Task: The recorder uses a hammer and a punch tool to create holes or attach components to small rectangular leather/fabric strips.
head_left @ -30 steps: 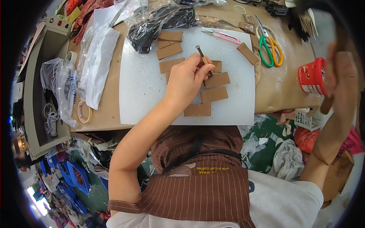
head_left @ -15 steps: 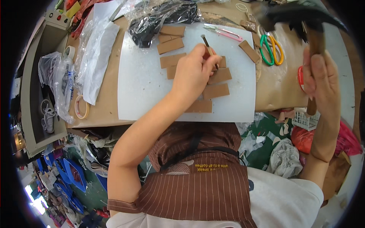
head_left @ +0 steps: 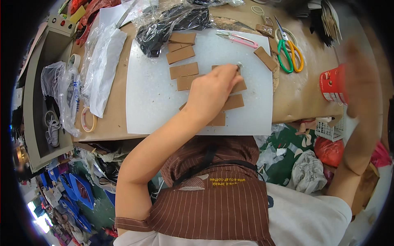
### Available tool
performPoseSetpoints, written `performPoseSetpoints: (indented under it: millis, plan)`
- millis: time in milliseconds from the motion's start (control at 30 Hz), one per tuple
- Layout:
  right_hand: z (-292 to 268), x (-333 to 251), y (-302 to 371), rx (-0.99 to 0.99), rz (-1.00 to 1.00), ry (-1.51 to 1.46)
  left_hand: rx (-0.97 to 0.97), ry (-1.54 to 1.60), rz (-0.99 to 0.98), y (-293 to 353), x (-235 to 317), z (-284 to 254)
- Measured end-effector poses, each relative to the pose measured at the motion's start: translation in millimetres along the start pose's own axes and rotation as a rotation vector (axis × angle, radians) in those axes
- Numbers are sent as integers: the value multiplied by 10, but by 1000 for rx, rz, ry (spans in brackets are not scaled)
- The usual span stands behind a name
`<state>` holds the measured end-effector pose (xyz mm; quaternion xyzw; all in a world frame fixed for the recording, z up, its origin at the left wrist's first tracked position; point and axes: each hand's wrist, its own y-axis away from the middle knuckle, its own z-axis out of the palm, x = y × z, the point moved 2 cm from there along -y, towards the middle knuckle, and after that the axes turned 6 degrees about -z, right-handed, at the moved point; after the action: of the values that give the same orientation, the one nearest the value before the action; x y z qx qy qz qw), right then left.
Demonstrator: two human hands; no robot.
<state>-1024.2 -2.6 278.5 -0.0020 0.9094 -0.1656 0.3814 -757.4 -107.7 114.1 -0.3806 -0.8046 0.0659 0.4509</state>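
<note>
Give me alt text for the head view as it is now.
A person's left hand pinches a small tool, mostly hidden, over brown pieces on a white board. The right hand, at the right beside a red tub, is blurred, so its grip is unclear. Scissors with green and orange handles lie right of the board.

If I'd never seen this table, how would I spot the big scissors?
Find the white board on the brown table. Just beyond its upper right corner lie the scissors: one green loop, one orange, unlike the smaller pink snips.
</note>
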Motion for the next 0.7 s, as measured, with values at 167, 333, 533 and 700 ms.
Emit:
performPoseSetpoints:
  millis: [167,333,533,700]
  plan:
    - [618,-171,558,209,125,-343,-13,172,-307,-61,-31,-3]
    - [574,-282,577,-132,223,-151,-93,619,-506,-49,40,-264]
    - [624,-257,615,-114,293,-218,-231,330,-464,50,-76,-132]
    - [539,-263,560,-38,257,-198,-216,349,-404,104,-123,-167]
